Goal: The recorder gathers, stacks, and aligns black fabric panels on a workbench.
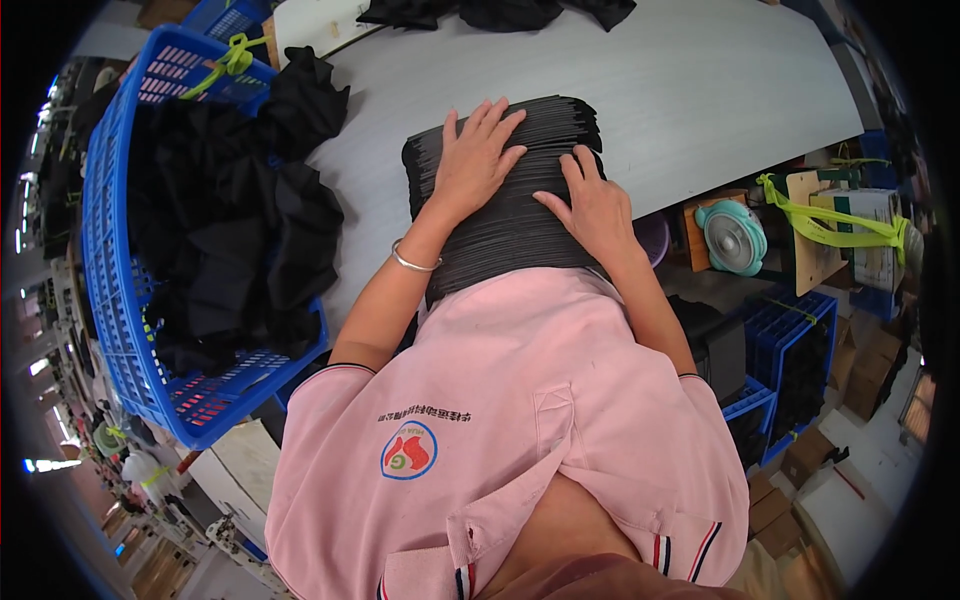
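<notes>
a long stack of thin black layers (520,225) lies on the pale grey table (710,110) straight ahead of you, its near end against the front of your pink shirt (540,320). your left hand (480,160) rests palm down over the far left part of the stack, fingers spread and nearly straight, gripping nothing. your right hand (597,208) lies at the stack's right edge, fingers slightly bent, thumb held wide and pointing left across the layers; it is open too, with nothing grasped. a silver bracelet (414,264) circles your left wrist. to the left stands a blue plastic basket (108,255) heaped with crumpled black cloth (225,215). more black cloth (510,12) lies at the table's far edge. to the right, beyond the table's edge, is a small turquoise fan (733,240), with a yellow-green strip (835,222) tied near it
</notes>
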The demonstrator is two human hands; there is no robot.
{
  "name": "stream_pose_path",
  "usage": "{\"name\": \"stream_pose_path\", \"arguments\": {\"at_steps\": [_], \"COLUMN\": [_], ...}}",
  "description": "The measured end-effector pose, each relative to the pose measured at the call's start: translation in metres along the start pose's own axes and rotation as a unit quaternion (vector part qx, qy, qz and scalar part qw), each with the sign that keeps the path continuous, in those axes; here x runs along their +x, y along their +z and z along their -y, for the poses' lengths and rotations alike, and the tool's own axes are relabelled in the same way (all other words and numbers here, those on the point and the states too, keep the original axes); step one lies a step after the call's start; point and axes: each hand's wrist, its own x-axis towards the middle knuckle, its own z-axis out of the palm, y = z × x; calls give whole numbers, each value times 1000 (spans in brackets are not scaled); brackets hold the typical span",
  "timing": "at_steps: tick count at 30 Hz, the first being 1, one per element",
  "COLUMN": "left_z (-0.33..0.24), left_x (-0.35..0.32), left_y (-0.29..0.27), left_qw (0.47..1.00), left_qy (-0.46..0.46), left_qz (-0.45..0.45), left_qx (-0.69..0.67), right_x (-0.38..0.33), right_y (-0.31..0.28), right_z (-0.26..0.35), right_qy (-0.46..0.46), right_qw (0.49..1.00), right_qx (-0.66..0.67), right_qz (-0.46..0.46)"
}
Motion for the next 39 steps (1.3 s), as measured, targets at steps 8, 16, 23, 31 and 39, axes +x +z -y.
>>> {"name": "stream_pose_path", "arguments": {"at_steps": [8, 16, 23, 31, 39], "left_z": [0, 0, -3, -1, -1], "left_x": [0, 0, 0, 0, 0], "left_y": [-1, 0, -3, 1, 1], "left_qw": [1000, 1000, 1000, 1000, 1000], "left_qy": [2, 3, 0, 1, -1], "left_qz": [-4, -3, 1, -4, -6], "left_qx": [4, 2, -1, 4, 7], "right_x": [6, 9, 7, 12, 8], "right_y": [-3, 7, 12, 9, 15], "right_z": [1, 2, -1, -5, -4], "right_qy": [17, 17, 6, -4, -8], "right_qw": [1000, 998, 998, 998, 996], "right_qx": [-5, -52, -39, -26, -60], "right_qz": [-14, -9, -51, -65, -69]}}
